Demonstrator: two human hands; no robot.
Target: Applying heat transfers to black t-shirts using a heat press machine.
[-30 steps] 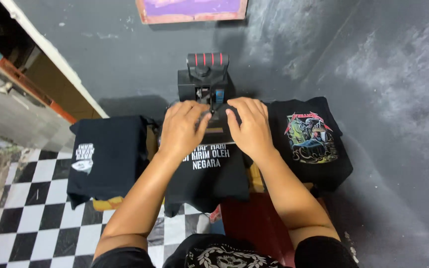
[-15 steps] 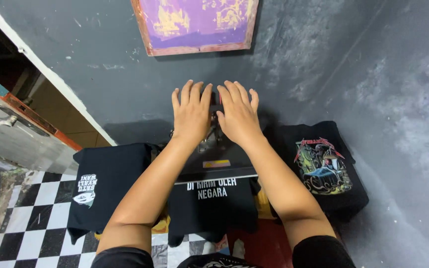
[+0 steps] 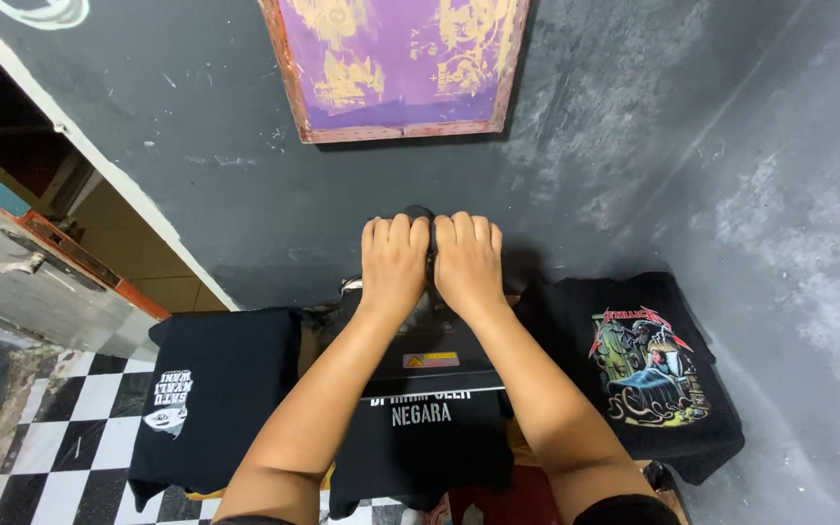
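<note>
Setting: a small garment-printing workshop. You stand over a heat press (image 3: pixel 435 355), its black upper plate bearing a yellow warning label, closed on a black T-shirt (image 3: pixel 422 442) with white lettering. A stack of black shirts with a white print (image 3: pixel 211 399) lies to your left; a black shirt with a coloured graphic (image 3: pixel 648 374) lies to your right. A wooden-framed printing screen (image 3: pixel 401 63), purple and ink-stained, leans on the rough dark wall (image 3: pixel 692 146). Checkered black-and-white floor (image 3: pixel 60 437) below.
</note>
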